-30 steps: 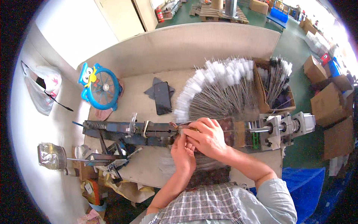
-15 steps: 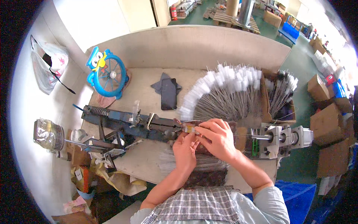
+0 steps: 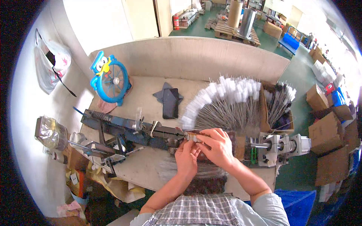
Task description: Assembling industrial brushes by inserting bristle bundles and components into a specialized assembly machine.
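My left hand [image 3: 186,156] and my right hand [image 3: 218,147] meet near the middle of the bench, fingers pinched together. Between their fingertips sits a small pale piece [image 3: 193,138] with a yellowish part, too small to name. It lies against the right end of a long black metal fixture [image 3: 147,132]. Just beyond my hands spreads a fan of thin wire-stemmed brushes [image 3: 230,100] with white heads. More wires [image 3: 211,165] lie in a bundle beneath my wrists, partly covered by them.
A bearing-mounted spindle [image 3: 277,147] stands at the bench's right end, beside a cardboard box [image 3: 279,120] of brushes. A black phone [image 3: 170,103] lies on a grey cloth. The blue duck-shaped fan [image 3: 111,81] stands far left. A metal stand [image 3: 102,148] sits near left.
The whole scene sits slightly lower in the picture, as the view has tilted. My hands stay together at the fixture's end, with small finger shifts around the pale piece.
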`<action>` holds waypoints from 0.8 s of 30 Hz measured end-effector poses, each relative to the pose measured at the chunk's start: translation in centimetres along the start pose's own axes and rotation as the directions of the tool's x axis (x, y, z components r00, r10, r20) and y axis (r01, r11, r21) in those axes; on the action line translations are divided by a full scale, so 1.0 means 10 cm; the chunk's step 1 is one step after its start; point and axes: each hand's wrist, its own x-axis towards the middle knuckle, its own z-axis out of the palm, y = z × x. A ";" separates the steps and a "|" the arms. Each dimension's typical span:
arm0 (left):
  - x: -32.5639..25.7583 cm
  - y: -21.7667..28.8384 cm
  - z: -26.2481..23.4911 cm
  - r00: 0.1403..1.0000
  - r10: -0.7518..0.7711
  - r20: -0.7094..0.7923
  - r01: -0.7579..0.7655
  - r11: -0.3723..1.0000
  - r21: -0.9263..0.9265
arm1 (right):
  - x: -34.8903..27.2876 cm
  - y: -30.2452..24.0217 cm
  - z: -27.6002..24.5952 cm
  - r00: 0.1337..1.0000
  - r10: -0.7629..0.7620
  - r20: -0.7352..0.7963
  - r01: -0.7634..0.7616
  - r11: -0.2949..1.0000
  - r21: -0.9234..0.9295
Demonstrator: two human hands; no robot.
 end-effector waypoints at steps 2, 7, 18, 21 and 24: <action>0.04 -0.04 -0.08 1.000 0.004 0.018 -0.003 0.999 -0.039 | 0.02 -0.02 0.03 1.000 0.017 -0.017 -0.017 1.000 0.013; 0.01 0.01 0.00 1.000 -0.008 -0.018 0.007 0.995 -0.100 | 0.02 -0.05 0.06 0.996 0.051 -0.077 -0.054 0.998 -0.039; 0.00 -0.02 -0.03 0.998 0.063 0.031 -0.065 0.997 0.039 | -0.04 0.00 -0.01 0.998 0.004 -0.068 -0.007 0.999 -0.043; -0.01 -0.02 0.01 0.997 0.065 0.033 -0.065 0.998 0.021 | -0.05 0.02 0.00 0.998 0.003 -0.061 -0.005 0.999 -0.039; -0.03 -0.01 0.03 0.998 0.062 0.024 -0.061 0.998 -0.011 | -0.05 0.02 -0.01 0.998 0.005 -0.058 -0.006 1.000 -0.028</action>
